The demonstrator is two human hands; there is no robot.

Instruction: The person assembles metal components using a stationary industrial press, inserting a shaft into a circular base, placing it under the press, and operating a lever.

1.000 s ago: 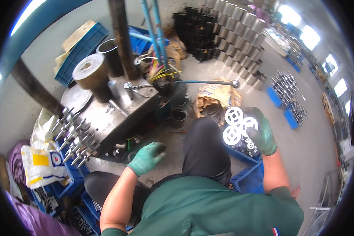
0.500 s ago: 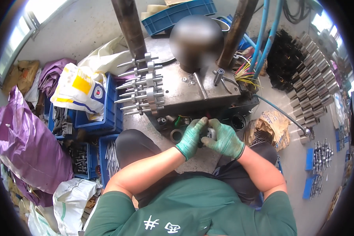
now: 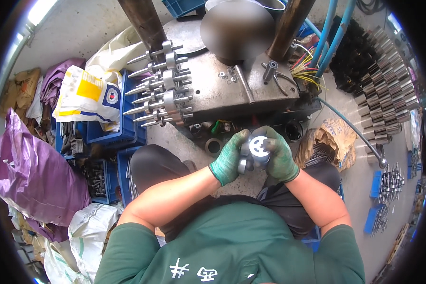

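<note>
Both of my hands wear green work gloves and are close together above my lap, in front of the metal workbench [image 3: 213, 94]. My right hand [image 3: 280, 154] grips a round metal part [image 3: 259, 146] whose pale, slotted end face is turned up. Closed on a small grey cylindrical metal piece [image 3: 243, 164] is my left hand [image 3: 228, 158], right beside that part. Whether the two pieces are joined is hidden by my fingers. Along the bench's left edge stands a row of shafts with round metal discs [image 3: 168, 75].
On the bench lie a metal rod [image 3: 244, 84], small rings [image 3: 229, 75], an upright cylinder [image 3: 270, 72] and pliers [image 3: 285, 86]. Blue crates [image 3: 128, 111] and a purple sack [image 3: 38, 175] crowd the left. Stacked metal cylinders [image 3: 388, 85] and a brown paper bag [image 3: 336, 142] are right.
My hands have turned the metal part so its slotted face shows upward. Both hands have shifted slightly, and the view has tilted, moving the bench higher in the picture.
</note>
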